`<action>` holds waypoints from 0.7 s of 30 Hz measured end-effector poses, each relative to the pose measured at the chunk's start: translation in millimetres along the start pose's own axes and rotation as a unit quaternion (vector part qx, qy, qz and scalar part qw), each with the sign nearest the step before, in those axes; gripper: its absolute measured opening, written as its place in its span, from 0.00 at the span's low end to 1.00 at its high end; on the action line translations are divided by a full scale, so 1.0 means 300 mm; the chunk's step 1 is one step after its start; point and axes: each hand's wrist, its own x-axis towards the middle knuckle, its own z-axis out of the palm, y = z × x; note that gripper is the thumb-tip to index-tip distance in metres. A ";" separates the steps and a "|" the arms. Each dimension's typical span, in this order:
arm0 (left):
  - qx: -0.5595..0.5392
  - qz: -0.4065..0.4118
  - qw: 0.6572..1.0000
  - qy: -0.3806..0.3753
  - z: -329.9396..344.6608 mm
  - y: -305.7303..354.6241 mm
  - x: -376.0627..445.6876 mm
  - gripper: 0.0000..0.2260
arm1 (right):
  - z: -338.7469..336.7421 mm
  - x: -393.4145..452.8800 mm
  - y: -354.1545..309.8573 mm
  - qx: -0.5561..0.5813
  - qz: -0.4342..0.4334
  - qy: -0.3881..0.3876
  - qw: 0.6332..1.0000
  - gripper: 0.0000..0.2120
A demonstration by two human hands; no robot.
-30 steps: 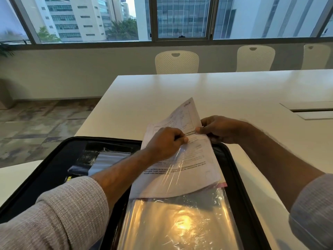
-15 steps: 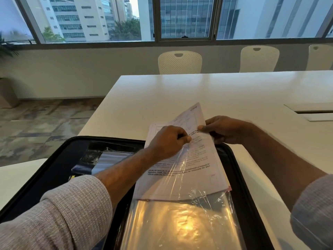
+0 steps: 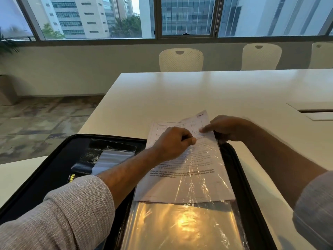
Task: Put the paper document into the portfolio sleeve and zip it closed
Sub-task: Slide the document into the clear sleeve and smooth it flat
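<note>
Paper document [image 3: 182, 170] sits partway into the clear portfolio sleeve [image 3: 182, 226], so you are in the middle of the insertion step: its lower edge lies across the sleeve about halfway down, and its top part sticks out past the sleeve mouth onto the white table [image 3: 198, 92]. The sleeve itself lies in the right half of the open black portfolio [image 3: 54, 168], with the zip not yet touched.

Your left hand [image 3: 173, 143] is curled, thumb and fingers pinched together at what looks like the sleeve's upper film edge, over the sheet; whether the paper is caught in that pinch too, I cannot tell. Your right hand [image 3: 228, 129] is blurred, fingers bent, one fingertip pressing on the sheet's top right area just beside the left thumb; a firm grip cannot be confirmed.

Next, I judge, you need to hold the sleeve mouth open and slide the sheet toward you until its top edge clears the opening. Watch the far right corner, which is lifted and could fold against the film.
</note>
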 end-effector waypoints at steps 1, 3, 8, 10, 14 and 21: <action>-0.007 0.000 1.000 -0.006 -0.003 0.001 0.000 0.08 | 0.004 0.020 -0.018 -0.039 -0.012 0.057 0.998 0.18; -0.009 0.003 1.000 -0.015 -0.006 0.003 -0.001 0.08 | 0.022 0.070 -0.055 -0.106 -0.066 0.163 0.979 0.18; -0.007 0.017 1.000 -0.007 -0.001 -0.002 0.004 0.09 | 0.094 0.165 -0.132 -0.219 -0.129 0.204 0.945 0.23; -0.010 0.025 1.000 0.004 0.001 -0.010 0.001 0.08 | 0.101 0.187 -0.140 -0.230 -0.092 0.189 0.950 0.23; -0.021 0.037 0.999 0.025 -0.002 -0.019 0.004 0.07 | 0.109 0.218 -0.159 -0.340 -0.092 0.141 0.925 0.26; -0.013 0.021 0.999 0.021 -0.001 -0.039 0.012 0.06 | 0.127 0.208 -0.193 -0.374 -0.142 0.071 0.914 0.11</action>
